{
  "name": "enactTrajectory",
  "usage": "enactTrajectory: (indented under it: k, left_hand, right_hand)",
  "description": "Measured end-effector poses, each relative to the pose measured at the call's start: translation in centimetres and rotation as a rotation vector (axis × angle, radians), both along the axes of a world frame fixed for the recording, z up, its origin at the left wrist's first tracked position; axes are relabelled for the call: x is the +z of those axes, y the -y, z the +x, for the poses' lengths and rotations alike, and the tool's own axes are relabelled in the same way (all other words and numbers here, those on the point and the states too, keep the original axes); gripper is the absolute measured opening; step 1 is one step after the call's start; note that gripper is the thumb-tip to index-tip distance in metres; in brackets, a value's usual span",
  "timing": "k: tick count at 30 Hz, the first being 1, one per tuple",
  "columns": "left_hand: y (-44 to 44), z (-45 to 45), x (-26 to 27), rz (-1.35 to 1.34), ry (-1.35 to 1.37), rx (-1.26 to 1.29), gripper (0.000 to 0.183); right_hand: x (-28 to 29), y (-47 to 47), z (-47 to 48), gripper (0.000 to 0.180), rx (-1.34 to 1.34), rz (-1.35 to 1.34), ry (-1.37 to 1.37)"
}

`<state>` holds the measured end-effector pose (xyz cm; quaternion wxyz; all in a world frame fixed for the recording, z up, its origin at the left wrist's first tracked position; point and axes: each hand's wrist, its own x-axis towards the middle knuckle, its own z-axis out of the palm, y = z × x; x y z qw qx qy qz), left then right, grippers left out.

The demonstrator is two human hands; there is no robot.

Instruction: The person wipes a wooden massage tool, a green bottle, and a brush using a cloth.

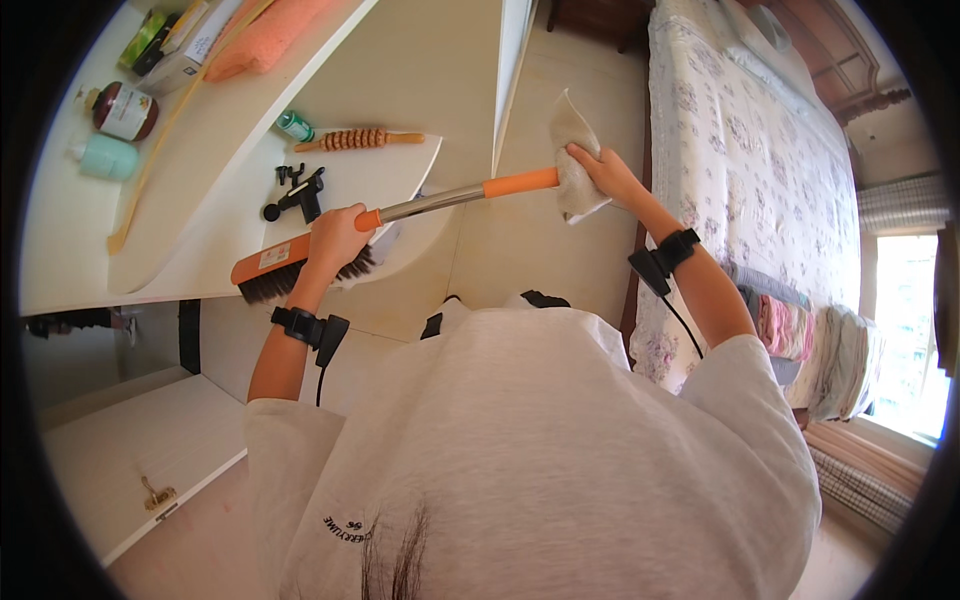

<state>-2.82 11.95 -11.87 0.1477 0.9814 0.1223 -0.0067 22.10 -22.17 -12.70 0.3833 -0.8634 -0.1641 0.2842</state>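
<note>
A bench brush with an orange head, dark bristles and a metal-tube handle (435, 203) is held across in front of me. My left hand (337, 234) is closed around it where the handle meets the head, bristles facing down and towards me. At the far end of the orange grip, my right hand (606, 174) clasps a beige cloth (576, 150). The cloth covers the handle's tip, so whether the fingers also grip the handle through it is hidden. Just beyond my left hand, a black massage gun (301, 196) lies on the lower white shelf (360, 180).
A wooden massage roller (356, 140) and green bottle (295, 126) occupy the lower shelf. Above are an amber pump bottle (126, 111), a teal bottle (109, 157) and a coral towel (259, 45). A white cabinet door (150, 442) stands open at left; a bed (750, 165) lies right.
</note>
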Motion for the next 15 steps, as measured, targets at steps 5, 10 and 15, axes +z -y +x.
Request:
enactTrajectory:
  k: [5,10,15]
  left_hand:
    - [0.1,-1.2,-1.3,-0.011,0.006,-0.045,0.016]
    - [-2.5,-2.5,-5.0,-0.089,-0.066,0.002,0.020]
    - [-9.4,-2.8,-11.6,-0.248,-0.186,0.074,0.022]
  right_hand:
    - [-4.1,0.3,-0.7,0.074,0.122,-0.113,0.062]
    - [-9.9,2.9,2.2,0.082,-0.489,-0.157,0.026]
    - [-9.4,4.9,-2.1,0.069,-0.677,-0.071,0.062]
